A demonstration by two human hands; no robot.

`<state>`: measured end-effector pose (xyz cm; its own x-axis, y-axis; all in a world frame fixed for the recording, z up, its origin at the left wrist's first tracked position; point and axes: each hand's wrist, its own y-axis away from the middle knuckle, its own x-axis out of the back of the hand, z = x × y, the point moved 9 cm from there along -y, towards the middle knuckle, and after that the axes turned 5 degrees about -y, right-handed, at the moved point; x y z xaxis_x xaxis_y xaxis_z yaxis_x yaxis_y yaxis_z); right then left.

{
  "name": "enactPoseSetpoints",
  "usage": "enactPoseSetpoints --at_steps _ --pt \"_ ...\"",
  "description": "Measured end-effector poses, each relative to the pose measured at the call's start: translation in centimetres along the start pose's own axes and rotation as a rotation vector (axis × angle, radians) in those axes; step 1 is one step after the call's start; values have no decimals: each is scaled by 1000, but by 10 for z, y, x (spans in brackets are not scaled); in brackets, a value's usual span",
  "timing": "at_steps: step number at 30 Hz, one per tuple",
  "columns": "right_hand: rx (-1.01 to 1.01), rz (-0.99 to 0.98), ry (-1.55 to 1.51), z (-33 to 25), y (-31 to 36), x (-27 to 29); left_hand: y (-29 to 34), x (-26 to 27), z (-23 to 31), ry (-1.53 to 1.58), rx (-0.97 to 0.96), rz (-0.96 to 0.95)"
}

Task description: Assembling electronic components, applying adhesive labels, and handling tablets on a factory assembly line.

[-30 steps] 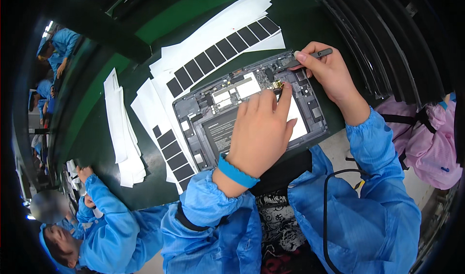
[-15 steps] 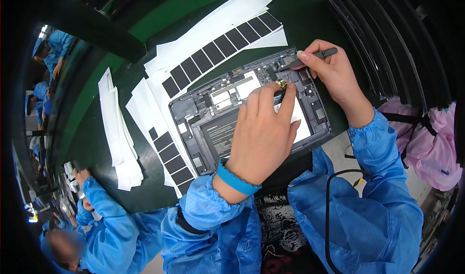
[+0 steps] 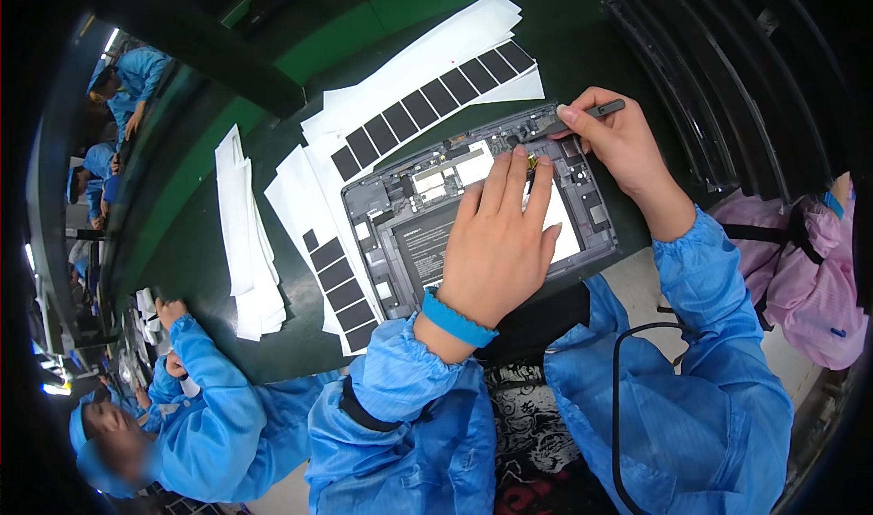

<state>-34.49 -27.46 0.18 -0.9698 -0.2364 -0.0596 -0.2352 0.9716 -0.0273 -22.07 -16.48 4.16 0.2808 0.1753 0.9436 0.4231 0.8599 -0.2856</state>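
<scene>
An opened tablet (image 3: 386,207), its dark battery (image 3: 427,245) and circuit boards bare, lies tilted on the table before me. My left hand (image 3: 498,260) rests flat across its middle, fingers stretched with the tips near a small yellowish part by the upper boards. The palm hides part of the battery and a white area. At the tablet's upper right corner, my right hand (image 3: 620,140) pinches black tweezers (image 3: 604,109). Their tips point left and down at the boards beside my left fingertips; whether they hold anything I cannot tell.
White sheets with black rectangular stickers (image 3: 419,108) lie beyond and left of the tablet, partly under it. More white strips (image 3: 238,233) are farther left. Dark racks (image 3: 677,69) stand at right. A co-worker's blue sleeve (image 3: 214,369) is at lower left, someone in pink (image 3: 823,278) at right.
My left fingers have straightened and flattened onto the boards. The tweezers have shifted slightly left and lower, their tips closer to my left fingertips. The view has shifted a little.
</scene>
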Motion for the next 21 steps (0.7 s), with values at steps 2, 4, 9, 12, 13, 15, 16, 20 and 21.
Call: enactPoseSetpoints --at_steps 2,4,9,12,13,15,16,20,21 --pt "7 -3 -10 -1 -1 -1 1 0 0 -18 3 3" --pt "-6 3 -21 0 -1 -1 1 0 0 -30 4 3" --pt "-4 -3 -44 -3 0 -1 1 5 6 -58 -9 4" --pt "0 -14 -48 0 0 0 0 2 10 -86 -13 1" --pt "3 -16 -62 0 1 -1 2 3 11 -108 -20 7" --pt "7 -19 -61 -2 2 -3 5 2 12 -108 -25 23" --pt "4 -17 -57 -2 2 -3 5 2 12 -101 -32 34" --pt "14 -21 -63 0 0 -2 3 6 6 3 -9 78" --pt "18 -16 -43 1 0 -1 2 11 0 51 56 120"
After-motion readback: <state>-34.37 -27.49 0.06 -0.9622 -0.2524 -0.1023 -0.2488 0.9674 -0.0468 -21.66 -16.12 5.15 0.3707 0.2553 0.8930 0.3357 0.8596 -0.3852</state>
